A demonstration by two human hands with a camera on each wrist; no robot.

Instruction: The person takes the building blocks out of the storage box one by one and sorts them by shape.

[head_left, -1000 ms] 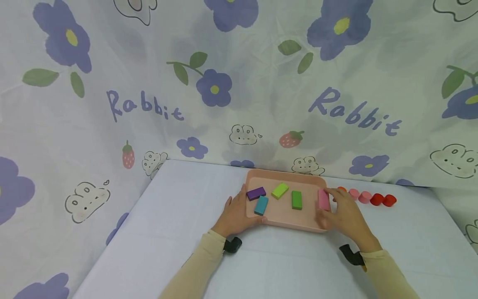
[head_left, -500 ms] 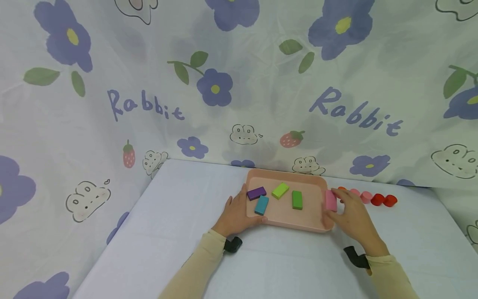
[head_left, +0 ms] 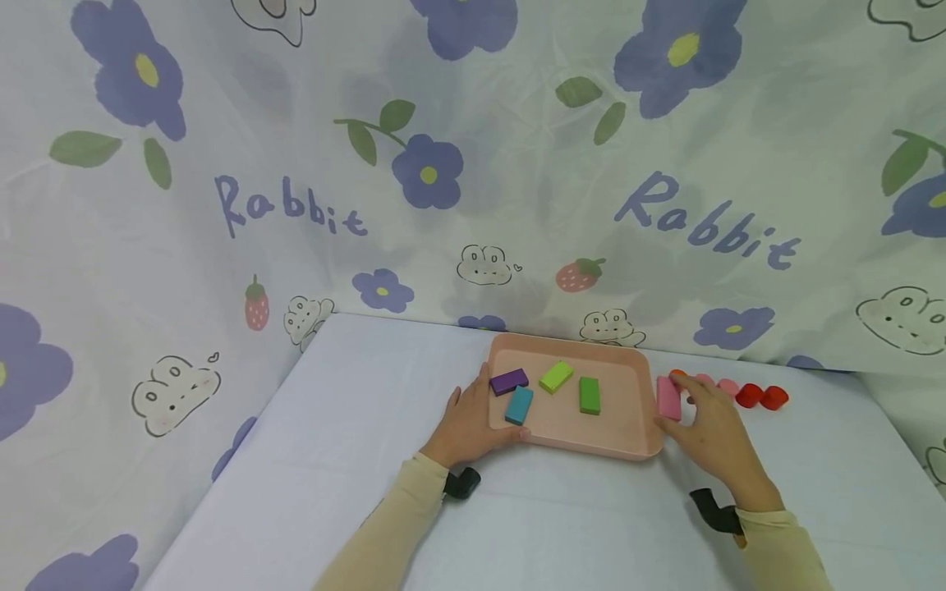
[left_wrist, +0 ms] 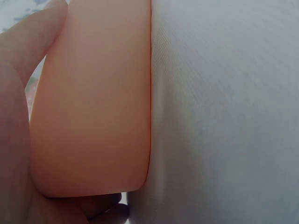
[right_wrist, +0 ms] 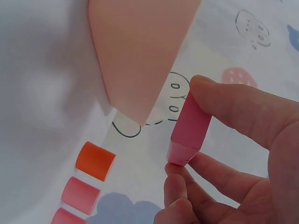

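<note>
A pink block (head_left: 668, 398) is pinched between the thumb and fingertips of my right hand (head_left: 713, 427), just outside the right rim of the peach tray (head_left: 569, 443). The right wrist view shows the pink block (right_wrist: 189, 128) held up, apart from the tray wall (right_wrist: 135, 56). My left hand (head_left: 466, 423) grips the tray's near left corner, thumb along the front side and fingers along the left. Inside the tray lie a purple block (head_left: 509, 382), a blue block (head_left: 519, 405), a lime block (head_left: 556, 377) and a green block (head_left: 589, 396).
Right of the tray, a row of small round pieces stands on the white table (head_left: 332, 427): an orange one (head_left: 677, 374), pink ones (head_left: 727, 387) and red ones (head_left: 774, 398), partly behind my right hand. A patterned cloth (head_left: 414, 246) hangs behind the table.
My right hand has carried the pink block rightward, from inside the tray's right end, over the rim, to beyond it. The left hand and the other blocks have stayed in place.
</note>
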